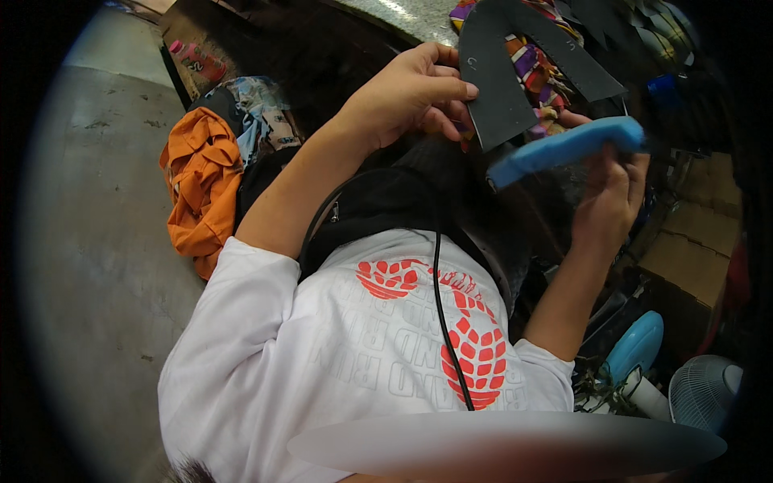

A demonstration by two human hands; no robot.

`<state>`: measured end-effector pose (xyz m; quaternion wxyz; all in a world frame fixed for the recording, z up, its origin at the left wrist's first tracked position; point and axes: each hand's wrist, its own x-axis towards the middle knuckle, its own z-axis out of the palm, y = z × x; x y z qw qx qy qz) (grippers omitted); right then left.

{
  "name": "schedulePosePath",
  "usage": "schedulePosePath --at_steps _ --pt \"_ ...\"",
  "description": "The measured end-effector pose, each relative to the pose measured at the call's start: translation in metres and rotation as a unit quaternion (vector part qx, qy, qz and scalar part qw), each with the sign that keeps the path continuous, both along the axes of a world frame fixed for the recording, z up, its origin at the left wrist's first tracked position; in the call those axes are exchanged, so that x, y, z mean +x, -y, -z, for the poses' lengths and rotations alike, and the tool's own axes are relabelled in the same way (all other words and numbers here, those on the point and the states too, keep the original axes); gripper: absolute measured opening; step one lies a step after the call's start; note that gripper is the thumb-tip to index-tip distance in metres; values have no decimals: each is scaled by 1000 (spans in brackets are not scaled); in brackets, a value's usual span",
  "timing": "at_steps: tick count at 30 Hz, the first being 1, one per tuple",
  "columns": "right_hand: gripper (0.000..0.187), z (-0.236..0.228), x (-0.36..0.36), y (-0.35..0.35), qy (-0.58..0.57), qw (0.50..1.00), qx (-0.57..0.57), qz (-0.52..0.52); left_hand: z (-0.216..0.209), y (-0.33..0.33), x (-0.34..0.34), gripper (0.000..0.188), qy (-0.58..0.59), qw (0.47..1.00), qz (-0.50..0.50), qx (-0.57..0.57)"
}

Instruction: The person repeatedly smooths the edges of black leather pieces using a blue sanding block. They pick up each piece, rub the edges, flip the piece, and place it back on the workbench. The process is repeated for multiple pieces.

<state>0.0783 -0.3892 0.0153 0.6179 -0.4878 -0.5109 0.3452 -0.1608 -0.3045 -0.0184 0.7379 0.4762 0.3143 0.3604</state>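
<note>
At the upper middle, my left hand (419, 92) pinches the left edge of a black U-shaped flat piece (499, 88), its thumb on top and fingers curled beneath. Small pale marks show on the piece. Multicoloured patterned fabric (533, 66) appears through its cut-out and around its far edge. To the right, my right hand (608, 193) is closed round a long, bright blue, slightly bent object (568, 149), whose exact kind I cannot make out. That object lies across in front of the U-shaped piece's lower end. Whether they touch is unclear.
Orange cloth (201, 181) and patterned cloth (262, 101) lie at the left, near a red-capped bottle (197, 60). Cardboard boxes (692, 249), a blue round object (636, 346) and a fan (704, 394) stand at the right. A black cable (437, 282) crosses my shirt.
</note>
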Motion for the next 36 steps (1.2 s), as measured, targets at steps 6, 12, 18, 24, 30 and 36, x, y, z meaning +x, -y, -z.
schedulePosePath --at_steps 6,12,18,24,30,36 --pt "39 13 -12 5 73 986 -3 -148 -2 10 6 56 86 996 -10 12" --pt "35 17 -10 1 44 990 25 -132 -8 9 -1 53 91 995 -36 29" --pt "31 16 0 0 75 987 12 -141 -7 10 5 50 63 997 -21 50" --pt "27 2 3 1 -39 997 -56 -43 -4 1 9 44 167 984 -52 -24" --pt "23 -4 -7 4 185 982 -22 19 1 -3 14 35 192 976 -4 -97" --pt "21 -3 -21 -2 260 963 59 39 6 -2 22 29 211 973 -7 -90"
